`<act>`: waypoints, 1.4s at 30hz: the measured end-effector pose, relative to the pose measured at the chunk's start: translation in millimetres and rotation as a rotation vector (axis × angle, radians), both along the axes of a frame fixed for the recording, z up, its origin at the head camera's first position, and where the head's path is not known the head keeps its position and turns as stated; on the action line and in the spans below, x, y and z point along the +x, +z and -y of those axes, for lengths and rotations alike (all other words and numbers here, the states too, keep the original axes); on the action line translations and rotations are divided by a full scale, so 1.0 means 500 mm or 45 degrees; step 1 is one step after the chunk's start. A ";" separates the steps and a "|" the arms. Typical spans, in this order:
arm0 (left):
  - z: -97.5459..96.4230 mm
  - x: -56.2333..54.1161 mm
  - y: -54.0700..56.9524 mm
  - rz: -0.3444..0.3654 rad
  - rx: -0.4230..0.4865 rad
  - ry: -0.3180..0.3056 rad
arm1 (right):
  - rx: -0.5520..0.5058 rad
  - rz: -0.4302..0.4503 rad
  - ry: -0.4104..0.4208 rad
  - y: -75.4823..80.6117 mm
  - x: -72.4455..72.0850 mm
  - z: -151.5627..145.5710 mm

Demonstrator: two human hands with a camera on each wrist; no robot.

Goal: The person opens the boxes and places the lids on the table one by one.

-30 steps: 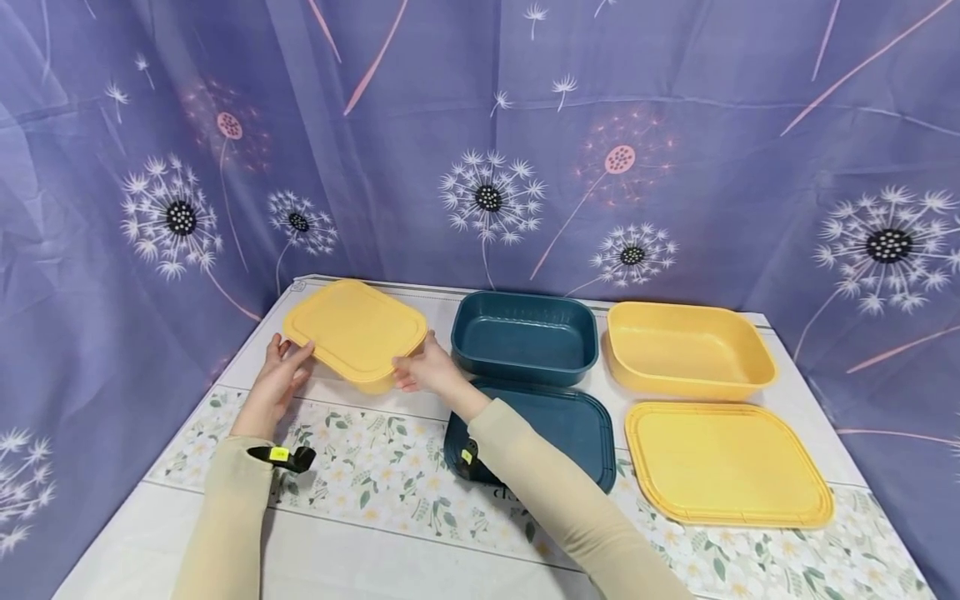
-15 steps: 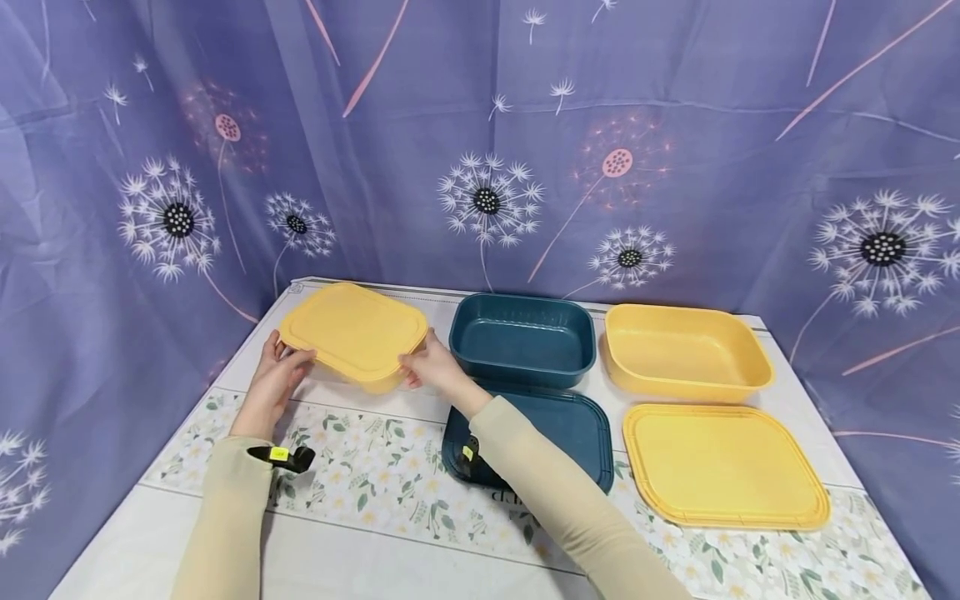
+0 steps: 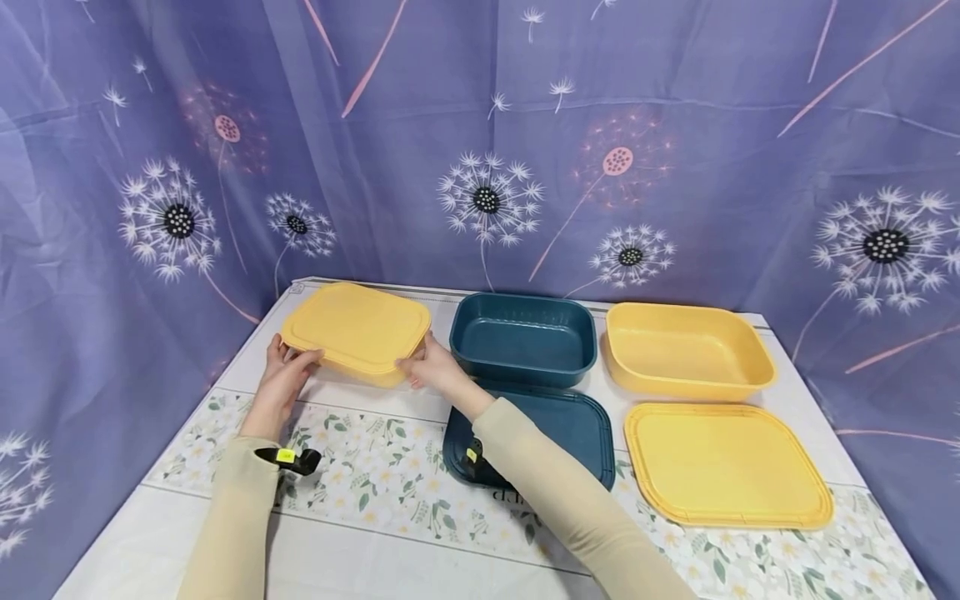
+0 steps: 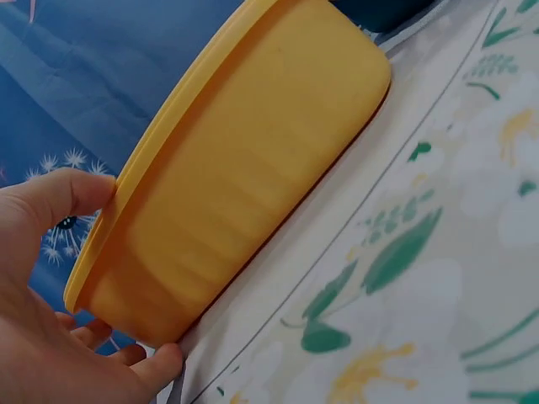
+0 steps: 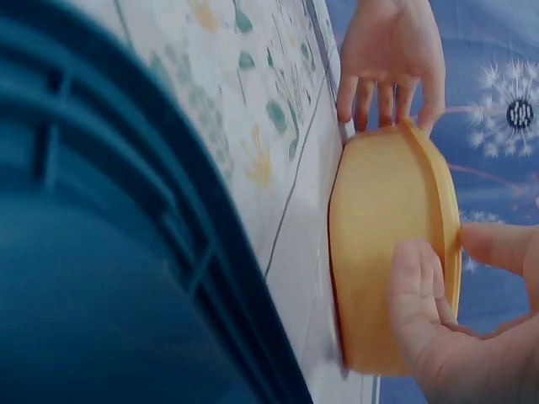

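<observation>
A lidded yellow food container (image 3: 356,327) sits at the left back of the table, its lid (image 3: 360,321) covering the top. My left hand (image 3: 285,379) grips its front left corner. In the left wrist view, the thumb (image 4: 80,192) presses the lid's rim while the fingers (image 4: 156,366) reach round the lower side. At the front right corner, my right hand (image 3: 435,367) pinches the container, thumb (image 5: 497,246) at the lid's rim and fingers (image 5: 417,290) against the side wall.
An uncovered dark teal container (image 3: 525,337) stands right of the held one, its teal lid (image 3: 558,429) in front, partly under my right forearm. Farther right are an uncovered yellow container (image 3: 690,350) and a yellow lid (image 3: 727,467). A dandelion-print curtain (image 3: 480,125) surrounds the table.
The lidded container has turned slightly, its front edge now closer to square with the table, and shifted a little right. Both hands have stayed on it, the left moving slightly right.
</observation>
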State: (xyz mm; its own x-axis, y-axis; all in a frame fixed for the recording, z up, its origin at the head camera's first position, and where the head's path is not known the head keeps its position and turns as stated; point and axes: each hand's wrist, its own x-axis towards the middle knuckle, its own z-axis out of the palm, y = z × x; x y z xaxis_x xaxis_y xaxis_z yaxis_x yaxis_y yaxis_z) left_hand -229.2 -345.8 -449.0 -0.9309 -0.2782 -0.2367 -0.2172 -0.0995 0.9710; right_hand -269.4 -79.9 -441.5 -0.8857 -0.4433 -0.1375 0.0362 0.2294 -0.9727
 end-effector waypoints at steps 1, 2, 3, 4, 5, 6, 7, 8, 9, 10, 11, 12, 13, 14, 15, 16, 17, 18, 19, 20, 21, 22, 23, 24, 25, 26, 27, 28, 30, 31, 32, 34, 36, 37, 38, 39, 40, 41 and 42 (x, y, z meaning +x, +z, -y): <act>0.002 0.001 0.002 0.003 0.009 -0.007 | -0.010 0.014 0.027 0.000 0.003 0.003; 0.003 0.000 0.004 0.001 0.019 -0.013 | -0.022 0.028 0.042 0.001 0.006 0.005; 0.005 0.000 0.007 -0.001 0.025 -0.021 | -0.030 0.034 0.048 0.001 0.008 0.007; 0.005 -0.001 0.010 -0.007 0.036 -0.029 | -0.039 0.038 0.049 0.002 0.009 0.009; 0.006 -0.003 0.012 -0.010 0.042 -0.034 | -0.042 0.039 0.050 0.004 0.011 0.009; 0.006 -0.005 0.013 -0.013 0.050 -0.040 | -0.042 0.039 0.047 0.006 0.012 0.008; 0.007 -0.007 0.014 -0.021 0.062 -0.044 | -0.036 0.034 0.042 0.008 0.012 0.007; 0.007 -0.008 0.014 -0.022 0.060 -0.049 | -0.023 0.020 0.036 0.010 0.012 0.006; 0.007 -0.010 0.013 -0.026 0.064 -0.049 | -0.013 0.006 0.033 0.010 0.011 0.004; 0.006 -0.011 0.012 -0.030 0.072 -0.046 | -0.005 -0.010 0.032 0.011 0.010 0.003; 0.005 -0.012 0.010 -0.028 0.067 -0.043 | -0.001 -0.026 0.029 0.010 0.008 0.001; 0.003 -0.014 0.009 -0.031 0.067 -0.042 | 0.004 -0.044 0.028 0.009 0.006 0.000; 0.002 -0.016 0.007 -0.040 0.069 -0.036 | 0.005 -0.062 0.026 0.009 0.004 -0.001; 0.001 -0.018 0.006 -0.042 0.055 -0.028 | 0.005 -0.077 0.024 0.009 0.002 -0.002; -0.002 -0.020 0.005 -0.048 0.044 -0.019 | 0.000 -0.086 0.017 0.008 -0.001 -0.003; -0.004 -0.022 0.005 -0.051 0.034 -0.014 | -0.003 -0.092 0.010 0.007 -0.003 -0.003; -0.006 -0.023 0.004 -0.049 0.000 -0.006 | 0.000 -0.096 0.000 0.006 -0.005 -0.003; -0.008 -0.024 0.002 -0.044 -0.026 0.002 | 0.002 -0.099 -0.005 0.006 -0.007 -0.004; -0.011 -0.025 0.002 -0.038 -0.052 0.012 | 0.004 -0.096 -0.011 0.005 -0.008 -0.005; -0.013 -0.025 0.001 -0.026 -0.084 0.024 | 0.012 -0.096 -0.013 0.004 -0.010 -0.005; -0.016 -0.025 0.001 -0.025 -0.094 0.035 | 0.016 -0.096 -0.014 0.004 -0.011 -0.005; -0.019 -0.025 0.000 -0.015 -0.116 0.045 | 0.019 -0.097 -0.013 0.004 -0.012 -0.006; -0.022 -0.025 0.000 -0.010 -0.136 0.056 | 0.026 -0.101 -0.011 0.004 -0.013 -0.007; -0.026 -0.025 0.000 -0.016 -0.131 0.067 | 0.031 -0.110 -0.007 0.003 -0.015 -0.008; -0.030 -0.025 0.000 -0.025 -0.129 0.080 | 0.037 -0.122 -0.004 0.003 -0.016 -0.010; -0.033 -0.025 0.001 -0.035 -0.124 0.091 | 0.046 -0.136 -0.002 0.003 -0.018 -0.011; -0.037 -0.025 0.000 -0.041 -0.128 0.098 | 0.054 -0.150 0.001 0.003 -0.019 -0.013; -0.040 -0.025 0.000 -0.041 -0.136 0.104 | 0.065 -0.167 0.006 0.004 -0.020 -0.016; -0.046 -0.024 -0.001 -0.050 -0.139 0.113 | 0.103 -0.204 0.018 0.004 -0.022 -0.020; -0.048 -0.023 -0.002 -0.047 -0.148 0.113 | 0.124 -0.223 0.025 0.005 -0.021 -0.022; -0.048 -0.023 -0.003 -0.045 -0.153 0.110 | 0.151 -0.246 0.031 0.006 -0.021 -0.024; -0.049 -0.021 -0.004 -0.034 -0.166 0.106 | 0.208 -0.302 0.038 0.007 -0.020 -0.025; -0.046 -0.020 -0.004 -0.019 -0.194 0.103 | 0.267 -0.354 0.040 0.009 -0.020 -0.024; -0.044 -0.019 -0.004 -0.011 -0.209 0.101 | 0.288 -0.372 0.039 0.010 -0.019 -0.024; -0.041 -0.018 -0.005 -0.001 -0.226 0.097 | 0.311 -0.388 0.036 0.011 -0.019 -0.023; -0.038 -0.018 -0.005 0.010 -0.247 0.092 | 0.327 -0.395 0.035 0.012 -0.018 -0.022; -0.034 -0.018 -0.005 0.014 -0.261 0.087 | 0.336 -0.392 0.035 0.014 -0.017 -0.021; -0.031 -0.017 -0.004 0.011 -0.263 0.079 | 0.342 -0.386 0.035 0.016 -0.016 -0.022; -0.027 -0.018 -0.003 0.002 -0.260 0.072 | 0.347 -0.377 0.036 0.018 -0.015 -0.022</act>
